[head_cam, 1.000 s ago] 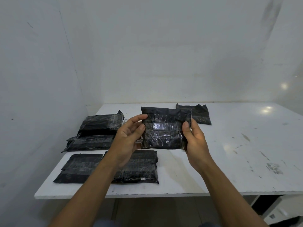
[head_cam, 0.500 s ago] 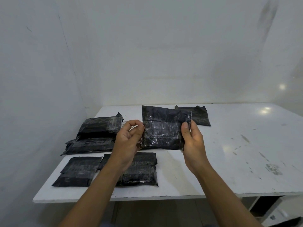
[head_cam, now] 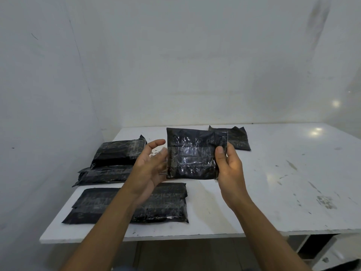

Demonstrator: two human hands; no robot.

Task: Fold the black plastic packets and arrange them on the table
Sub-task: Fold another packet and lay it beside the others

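A black plastic packet (head_cam: 192,154) is held upright above the white table (head_cam: 273,182). My right hand (head_cam: 229,169) grips its right edge, thumb on the front and fingers behind. My left hand (head_cam: 150,167) is beside the packet's left edge with fingers spread and relaxed, apparently just off it. Two black packets (head_cam: 115,161) lie stacked at the left. Two more packets (head_cam: 93,206) lie side by side near the front edge, partly hidden by my left forearm. One more packet (head_cam: 237,138) lies at the back, behind the held one.
White walls close the table at the left and back. The right half of the table top is scuffed and bare. A table leg and a dark object (head_cam: 316,245) show below the front right edge.
My left hand has let go of the packet's left edge and opened its fingers. The right hand still holds the packet in about the same place.
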